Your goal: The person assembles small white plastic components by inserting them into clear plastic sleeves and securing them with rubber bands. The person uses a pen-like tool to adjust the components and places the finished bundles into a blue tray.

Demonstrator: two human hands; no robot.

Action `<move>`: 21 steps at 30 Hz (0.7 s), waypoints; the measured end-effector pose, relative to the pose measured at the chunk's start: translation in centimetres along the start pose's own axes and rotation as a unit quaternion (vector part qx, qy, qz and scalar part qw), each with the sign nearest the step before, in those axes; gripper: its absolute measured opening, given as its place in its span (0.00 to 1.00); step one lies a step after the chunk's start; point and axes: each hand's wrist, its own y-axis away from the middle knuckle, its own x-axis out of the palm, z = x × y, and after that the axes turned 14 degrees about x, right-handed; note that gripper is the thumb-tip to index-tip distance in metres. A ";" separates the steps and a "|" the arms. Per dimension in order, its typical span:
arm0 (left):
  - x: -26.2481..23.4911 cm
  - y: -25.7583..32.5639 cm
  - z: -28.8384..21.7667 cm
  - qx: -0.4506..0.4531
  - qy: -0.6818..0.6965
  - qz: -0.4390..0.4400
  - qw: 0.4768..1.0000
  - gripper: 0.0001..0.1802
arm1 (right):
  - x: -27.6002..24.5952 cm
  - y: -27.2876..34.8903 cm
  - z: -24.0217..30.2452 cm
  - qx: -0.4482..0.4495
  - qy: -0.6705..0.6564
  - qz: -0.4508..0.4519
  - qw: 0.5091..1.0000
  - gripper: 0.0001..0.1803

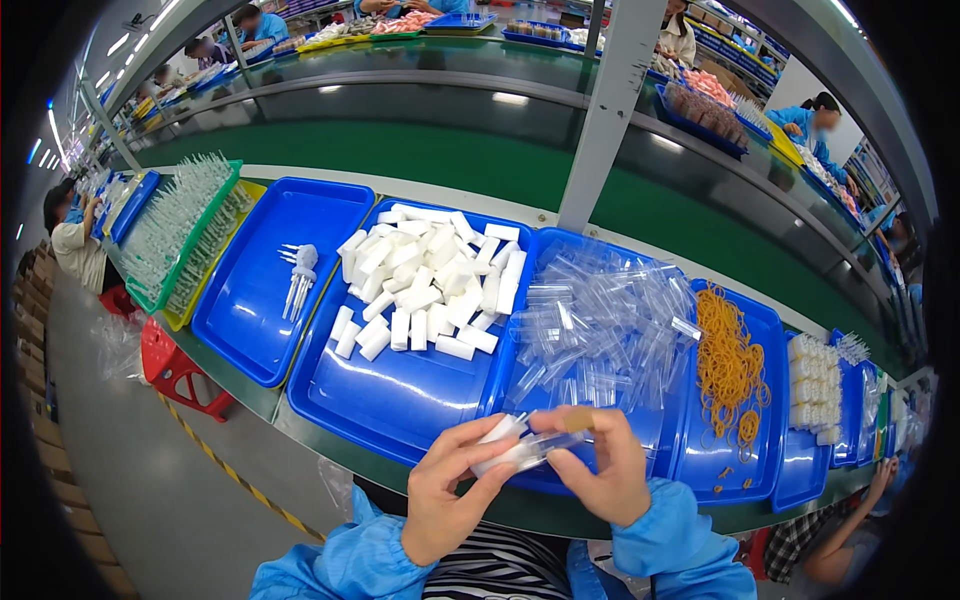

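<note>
Just in front of my body, my left hand [448,490] is closed around a small white block-shaped piece [508,450]. My right hand [605,468] pinches a clear plastic sleeve [550,441] against that piece, and the two hands nearly meet. A tan patch covers part of a finger on my right hand. Fingers and some blur hide how far the sleeve and white piece overlap. Beyond my left hand, white blocks [430,265] are heaped in a blue tray [390,400]. Loose clear sleeves [600,315] fill the blue tray beside it, past my right hand.
Orange rubber bands [730,350] lie in a tray to the right, with stacked white pieces [815,385] further on. Leftward, a blue tray [225,330] holds a few white-stemmed pieces [298,275]. A grey post [608,120] stands behind the trays. Co-workers sit along the lines.
</note>
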 end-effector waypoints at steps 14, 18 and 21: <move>-0.7 0.2 -0.6 0.005 0.114 -0.001 0.993 0.18 | -2.1 -0.2 1.1 0.089 -0.125 0.035 0.988 0.16; -0.7 1.0 0.0 0.025 0.095 0.010 0.995 0.14 | -1.6 0.9 0.0 0.051 -0.017 0.081 0.995 0.19; -1.0 1.4 0.3 0.047 0.068 0.042 0.996 0.18 | -1.1 1.3 -0.3 0.057 -0.044 0.080 0.994 0.19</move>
